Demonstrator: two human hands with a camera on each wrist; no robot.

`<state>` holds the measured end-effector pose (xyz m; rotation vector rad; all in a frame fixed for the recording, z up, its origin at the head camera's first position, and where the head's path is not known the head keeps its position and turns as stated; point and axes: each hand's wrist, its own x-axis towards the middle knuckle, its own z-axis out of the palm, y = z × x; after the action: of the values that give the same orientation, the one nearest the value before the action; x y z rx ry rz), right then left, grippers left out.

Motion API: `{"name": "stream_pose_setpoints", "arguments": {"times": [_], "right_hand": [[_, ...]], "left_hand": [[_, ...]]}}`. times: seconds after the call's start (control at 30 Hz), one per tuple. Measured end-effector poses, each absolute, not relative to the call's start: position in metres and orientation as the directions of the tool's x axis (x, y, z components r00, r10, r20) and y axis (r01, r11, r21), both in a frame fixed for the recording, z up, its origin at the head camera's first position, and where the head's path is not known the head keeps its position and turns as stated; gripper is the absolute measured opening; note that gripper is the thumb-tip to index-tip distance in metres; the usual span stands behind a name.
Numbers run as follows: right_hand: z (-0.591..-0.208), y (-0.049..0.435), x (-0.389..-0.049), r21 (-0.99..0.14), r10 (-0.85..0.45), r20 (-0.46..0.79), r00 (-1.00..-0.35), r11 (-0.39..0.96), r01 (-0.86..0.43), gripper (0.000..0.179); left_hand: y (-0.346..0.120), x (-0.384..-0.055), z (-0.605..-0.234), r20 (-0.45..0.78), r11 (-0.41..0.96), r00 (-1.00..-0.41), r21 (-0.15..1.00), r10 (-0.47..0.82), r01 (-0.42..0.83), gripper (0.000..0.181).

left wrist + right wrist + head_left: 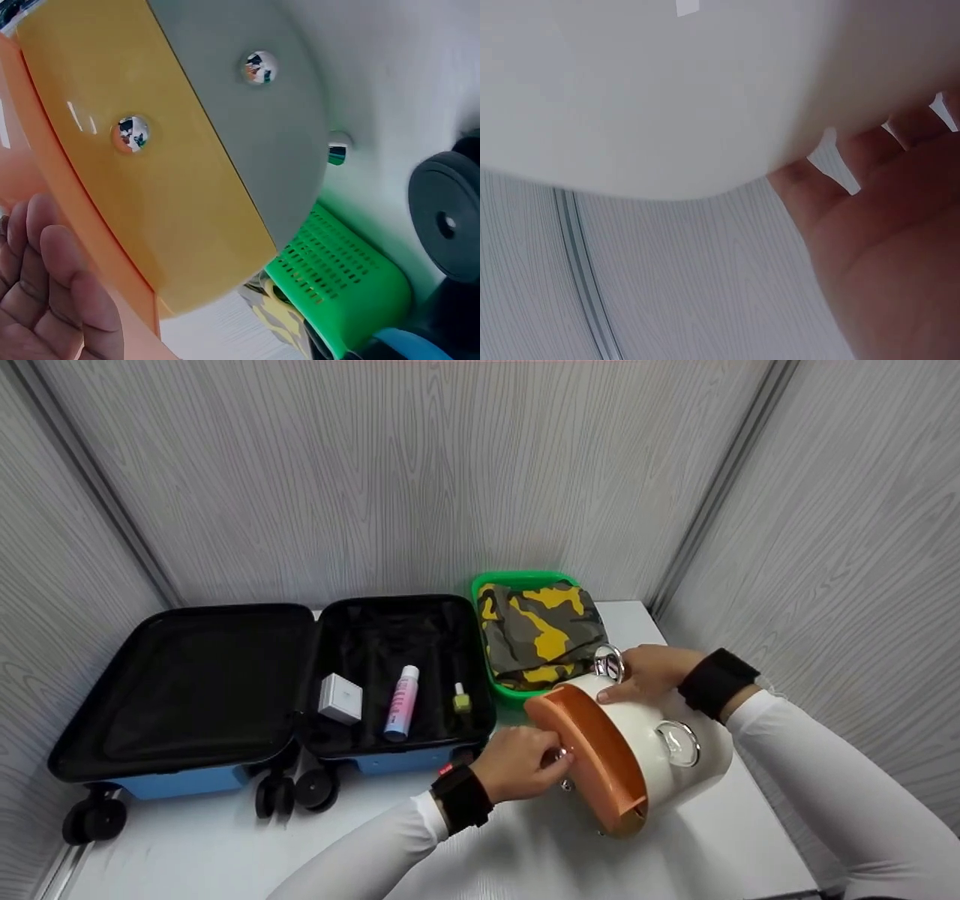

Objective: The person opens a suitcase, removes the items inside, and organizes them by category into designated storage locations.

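A white rounded drawer box [641, 735] with silver ring handles stands tilted at the right. Its orange drawer [592, 750] is pulled partway out. My left hand [521, 765] pinches the silver knob on that drawer's front. In the left wrist view, my left fingers [56, 262] curl beside the orange front; a yellow drawer front [150, 180] and a grey one [255, 127] carry round silver knobs. My right hand [649, 671] rests on the white body beside a ring handle [609, 661]. Its spread fingers [870, 154] lie against the white shell in the right wrist view.
An open suitcase [187, 682] lies at the left, its right half holding a white box [341, 699], a pink-and-blue spray can [403, 703] and a small yellow-green bottle [461, 701]. Behind the drawer box, a green basket [517, 576] contains camouflage cloth [544, 634]. Walls enclose the white table [337, 847].
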<state>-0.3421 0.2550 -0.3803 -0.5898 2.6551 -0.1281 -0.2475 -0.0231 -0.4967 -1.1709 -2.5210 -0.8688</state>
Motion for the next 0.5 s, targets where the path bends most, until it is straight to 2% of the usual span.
{"name": "stream_pose_setpoints", "arguments": {"times": [0.17,0.5], "right_hand": [[-0.383,0.257,-0.344,-0.173,-0.428,-0.372,-0.823,0.904,-0.392,0.061],[-0.383,0.258,-0.344,-0.192,-0.434,-0.376,-0.819,0.901,-0.390,0.060]], "left_hand": [[-0.037,-0.241,-0.499,0.454,0.489,-0.642,0.417,0.618,0.766,0.033],[-0.055,-0.234,-0.503,0.428,0.510,-0.660,0.420,0.618,0.751,0.029]]}}
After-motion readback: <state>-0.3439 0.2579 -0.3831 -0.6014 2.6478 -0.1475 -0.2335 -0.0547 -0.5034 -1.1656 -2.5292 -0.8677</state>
